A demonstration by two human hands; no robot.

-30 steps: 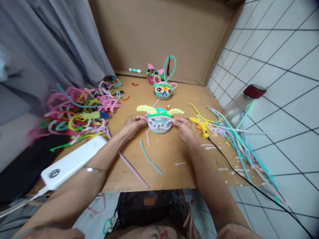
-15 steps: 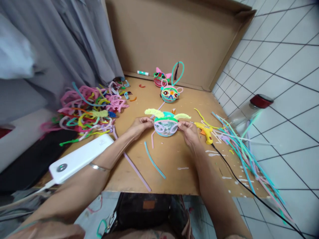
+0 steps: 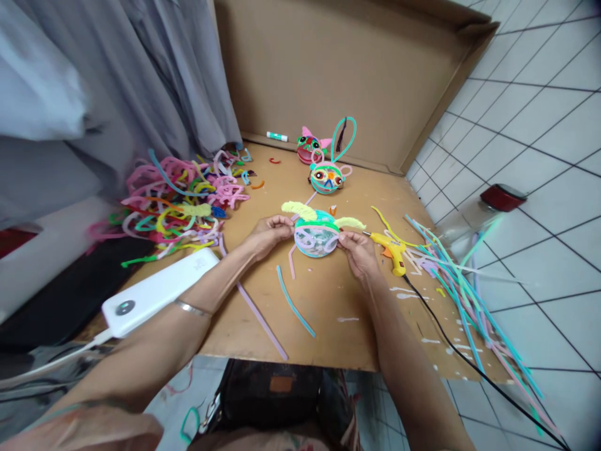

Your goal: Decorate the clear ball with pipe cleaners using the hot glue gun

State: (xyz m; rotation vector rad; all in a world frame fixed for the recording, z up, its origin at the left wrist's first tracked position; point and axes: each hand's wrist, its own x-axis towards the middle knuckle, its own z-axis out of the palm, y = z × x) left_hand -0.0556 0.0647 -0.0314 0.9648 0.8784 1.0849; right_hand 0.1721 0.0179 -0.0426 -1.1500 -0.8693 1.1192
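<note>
Evidently, the ball at the middle of the table is gripped from both sides, probably so it cannot roll or turn. The left hand pinches one side between thumb and fingertips; the right hand pinches the opposite side likewise. The glue gun lies towards the right edge, nozzle aimed at the right hand, presumably for easy reach. Loose strips overhang that edge near the front corner; two decorated balls sit near the back edge, apparently clear of the hands.
</note>
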